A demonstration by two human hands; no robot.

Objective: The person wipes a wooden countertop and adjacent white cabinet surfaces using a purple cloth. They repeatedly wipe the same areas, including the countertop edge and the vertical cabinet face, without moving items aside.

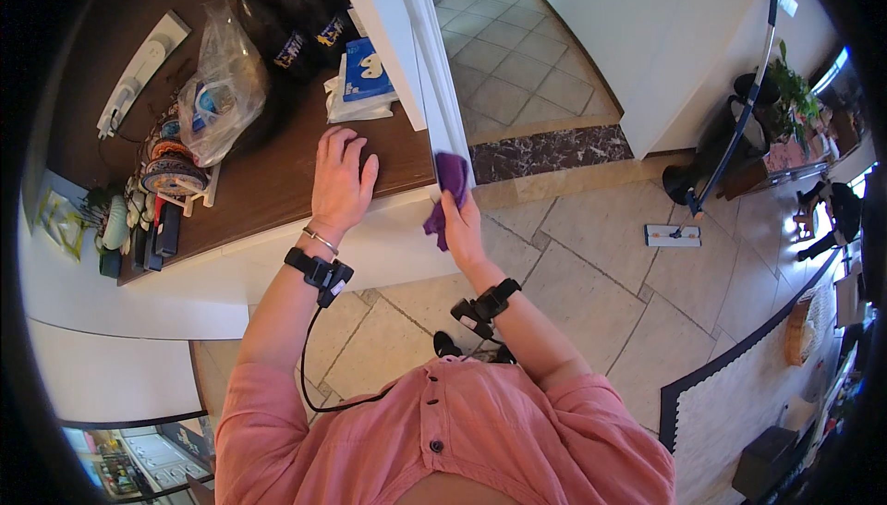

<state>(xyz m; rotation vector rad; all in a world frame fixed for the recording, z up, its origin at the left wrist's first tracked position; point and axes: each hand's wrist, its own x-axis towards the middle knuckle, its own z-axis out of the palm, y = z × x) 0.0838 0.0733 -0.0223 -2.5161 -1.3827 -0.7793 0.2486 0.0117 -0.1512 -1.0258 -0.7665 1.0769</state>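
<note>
My left hand (341, 179) rests palm down on the dark brown shelf top (277, 207), near its front edge, with the fingers somewhat bent and the thumb apart. It holds nothing that shows. In my right hand (463, 224) is a purple cloth (452, 176), pressed against the white frame (443, 113) at the right end of the shelf; part of the cloth hangs below my fingers. Just beyond my left hand lies a blue packet (362, 75) on top of white packaging (350, 108).
Dark bottles (305, 2), a clear plastic bag (225, 89), a white power strip (142, 72), a decorated plate (173, 176) on a stand and small dark boxes (166, 228) occupy the shelf. A flat mop (672, 235) leans on the right near a black bin (714, 144).
</note>
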